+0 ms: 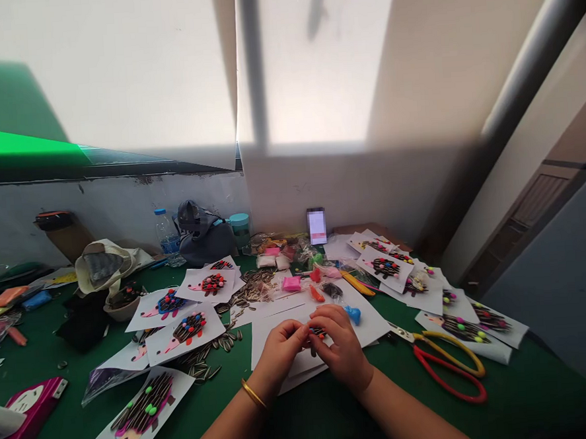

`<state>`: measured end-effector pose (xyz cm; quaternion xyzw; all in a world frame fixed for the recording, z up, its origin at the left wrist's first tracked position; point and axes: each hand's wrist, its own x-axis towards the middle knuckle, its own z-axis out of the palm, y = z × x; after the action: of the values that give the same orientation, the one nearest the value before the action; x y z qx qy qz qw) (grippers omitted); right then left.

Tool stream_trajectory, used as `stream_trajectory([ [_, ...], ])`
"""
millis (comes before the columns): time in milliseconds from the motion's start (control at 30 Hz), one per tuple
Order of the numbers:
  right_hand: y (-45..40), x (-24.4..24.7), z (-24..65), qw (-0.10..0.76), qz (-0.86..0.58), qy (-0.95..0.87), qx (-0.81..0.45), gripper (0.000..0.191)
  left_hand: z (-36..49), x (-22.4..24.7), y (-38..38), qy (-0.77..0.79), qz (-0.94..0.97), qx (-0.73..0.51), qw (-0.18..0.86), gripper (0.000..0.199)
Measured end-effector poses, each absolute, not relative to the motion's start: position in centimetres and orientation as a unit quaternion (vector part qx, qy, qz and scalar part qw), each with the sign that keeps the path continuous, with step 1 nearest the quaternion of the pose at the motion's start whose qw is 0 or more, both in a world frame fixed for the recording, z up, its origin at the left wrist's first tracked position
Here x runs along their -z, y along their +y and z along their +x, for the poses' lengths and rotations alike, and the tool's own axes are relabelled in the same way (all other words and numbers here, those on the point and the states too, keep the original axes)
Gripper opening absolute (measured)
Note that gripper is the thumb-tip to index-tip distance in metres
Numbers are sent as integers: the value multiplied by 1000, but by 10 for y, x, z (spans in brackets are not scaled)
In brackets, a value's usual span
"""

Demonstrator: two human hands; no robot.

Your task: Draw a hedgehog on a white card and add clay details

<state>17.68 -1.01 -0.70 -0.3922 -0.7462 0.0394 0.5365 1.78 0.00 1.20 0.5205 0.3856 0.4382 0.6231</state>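
Note:
My left hand, with a gold bangle at the wrist, and my right hand meet above stacked white paper. The left thumb and forefinger are pinched together; whatever is between them is hidden. My right fingers curl inward, closed close to the left fingertips, and their contents cannot be made out. Partly visible between the hands is a dark hedgehog figure with small red-orange spots. Blue clay lies just past the right hand. Beyond it are orange clay and pink clay.
Scissors with yellow and red handles lie at right. Hedgehog cards sit at left and right. Sunflower seeds are scattered behind the paper. A phone leans on the wall, and a magenta box stands front left.

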Motion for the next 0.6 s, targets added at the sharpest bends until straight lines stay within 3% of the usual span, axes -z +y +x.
stream_trajectory([
  [600,-8,9,177,541,-395,-741,-56,12,17,-7,3,395,556,-419,599,45],
])
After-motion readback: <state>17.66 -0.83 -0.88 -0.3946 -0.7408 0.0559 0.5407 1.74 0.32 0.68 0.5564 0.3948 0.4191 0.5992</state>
